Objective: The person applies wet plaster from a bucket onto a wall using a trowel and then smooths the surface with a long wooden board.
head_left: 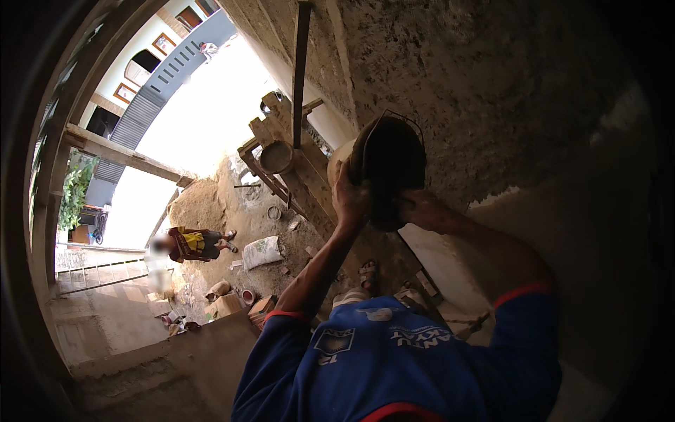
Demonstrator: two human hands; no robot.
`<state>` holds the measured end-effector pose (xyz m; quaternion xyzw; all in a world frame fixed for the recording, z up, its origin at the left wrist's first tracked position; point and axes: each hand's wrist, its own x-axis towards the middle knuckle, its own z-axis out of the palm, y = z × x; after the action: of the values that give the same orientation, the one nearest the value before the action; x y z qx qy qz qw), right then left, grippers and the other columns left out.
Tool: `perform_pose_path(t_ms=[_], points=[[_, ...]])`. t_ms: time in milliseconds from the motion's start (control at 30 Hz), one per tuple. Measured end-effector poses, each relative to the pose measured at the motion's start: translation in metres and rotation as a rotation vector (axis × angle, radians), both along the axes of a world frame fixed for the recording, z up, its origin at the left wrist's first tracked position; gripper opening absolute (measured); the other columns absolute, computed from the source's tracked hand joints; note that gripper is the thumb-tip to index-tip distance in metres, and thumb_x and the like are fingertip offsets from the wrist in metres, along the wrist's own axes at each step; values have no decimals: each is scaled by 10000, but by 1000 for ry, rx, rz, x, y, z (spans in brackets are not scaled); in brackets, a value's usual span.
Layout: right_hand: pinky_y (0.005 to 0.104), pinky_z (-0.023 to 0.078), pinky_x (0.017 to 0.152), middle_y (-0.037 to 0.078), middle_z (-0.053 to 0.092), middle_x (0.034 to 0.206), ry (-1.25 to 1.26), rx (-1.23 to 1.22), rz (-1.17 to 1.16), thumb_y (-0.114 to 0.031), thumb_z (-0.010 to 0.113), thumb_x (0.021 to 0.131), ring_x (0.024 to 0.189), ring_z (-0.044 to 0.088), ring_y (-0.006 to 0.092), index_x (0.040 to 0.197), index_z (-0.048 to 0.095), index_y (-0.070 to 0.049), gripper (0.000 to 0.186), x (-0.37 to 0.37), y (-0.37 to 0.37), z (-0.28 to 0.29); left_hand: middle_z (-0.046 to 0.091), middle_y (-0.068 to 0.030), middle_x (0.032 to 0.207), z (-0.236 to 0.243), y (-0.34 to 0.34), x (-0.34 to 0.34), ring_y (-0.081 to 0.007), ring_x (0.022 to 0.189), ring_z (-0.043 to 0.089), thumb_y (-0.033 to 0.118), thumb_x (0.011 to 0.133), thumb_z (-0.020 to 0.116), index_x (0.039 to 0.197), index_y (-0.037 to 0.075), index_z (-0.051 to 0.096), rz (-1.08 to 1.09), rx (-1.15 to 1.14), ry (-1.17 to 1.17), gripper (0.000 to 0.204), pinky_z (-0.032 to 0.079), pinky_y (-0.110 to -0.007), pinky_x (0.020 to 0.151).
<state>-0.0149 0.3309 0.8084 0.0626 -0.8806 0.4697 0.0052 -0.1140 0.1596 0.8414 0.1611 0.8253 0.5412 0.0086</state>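
Note:
Between my hands is a bucket (342, 159), tipped so that its dark mouth shows, with a thin wire handle (408, 118) at its far rim. My left hand (351, 199) is closed on the bucket's left side near the rim. Across from it, my right hand (424, 210) grips the bucket's near right edge; its fingertips are lost in shadow. The inside is too dark to make out any contents. Just beyond the bucket rises a wall (485, 91) with rough, partly wet-looking plaster.
Wooden scaffold planks (302, 184) carry a round mortar pan (276, 157), beside an upright post (300, 77). Lower down, a co-worker (199, 245) stands on the ground near a white sack (262, 252). A sand heap (200, 205) and several containers lie around there.

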Motion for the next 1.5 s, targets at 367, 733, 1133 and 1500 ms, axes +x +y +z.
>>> perform_pose_path(t_ms=[367,733,1133,1500], points=[[358,467,777,169,622,982,-409,-125,-291,-217,660,805,891,592,257,1232,526,-1,497,8,35,54,587,-134,1140,17,-32,-21,-210,1002,580,-10,710,528,1261,-30,465,45,364,-183,555,461,-301,889],[401,478,819,186,611,985,-243,316,4,-239,730,775,970,617,304,1198,383,-35,584,-42,26,245,578,-61,1014,0,-90,-51,-106,789,559,-80,702,449,1267,-21,442,232,688,-114,568,477,-209,674],[320,542,631,131,656,933,-162,85,-155,-317,646,851,740,642,164,1261,508,-50,508,-106,63,333,553,-99,1186,-28,-83,-51,-195,1035,568,-32,731,484,1313,17,418,225,718,-260,588,462,-297,892],[273,459,621,66,516,946,-160,73,-800,-336,601,836,683,503,101,1381,357,-50,662,11,120,260,480,-171,1278,-49,-82,-27,-230,1143,509,6,771,507,1381,-42,306,188,585,-385,645,432,-321,942]])
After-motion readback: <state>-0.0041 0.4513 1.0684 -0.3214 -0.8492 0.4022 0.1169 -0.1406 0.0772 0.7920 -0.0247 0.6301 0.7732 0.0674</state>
